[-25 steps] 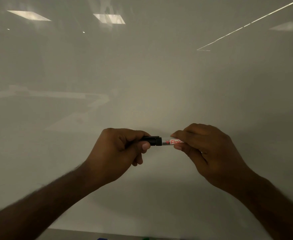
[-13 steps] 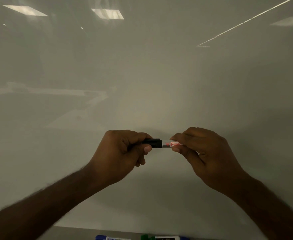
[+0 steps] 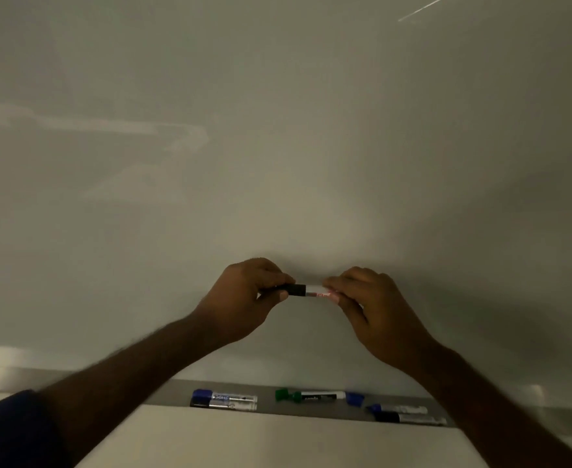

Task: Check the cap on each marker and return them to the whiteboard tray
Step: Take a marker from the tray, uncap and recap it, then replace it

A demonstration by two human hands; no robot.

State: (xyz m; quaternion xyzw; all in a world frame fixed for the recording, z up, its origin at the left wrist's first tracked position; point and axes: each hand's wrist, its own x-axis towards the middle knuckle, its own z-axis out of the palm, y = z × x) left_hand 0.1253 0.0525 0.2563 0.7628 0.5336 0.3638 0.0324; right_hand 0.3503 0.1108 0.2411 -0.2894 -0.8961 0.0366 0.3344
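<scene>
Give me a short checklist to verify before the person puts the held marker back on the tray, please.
1. Black cap meets the marker barrel, no gap visible: ok.
2. Cap fully clicked: cannot tell.
3. Left hand grips the cap end: ok.
4. Right hand grips the barrel: ok.
5. Whiteboard tray has a bare spot between the marker groups: ok.
6. Tray markers all capped: cannot tell; a loose-looking blue cap lies beside the green-capped marker.
</scene>
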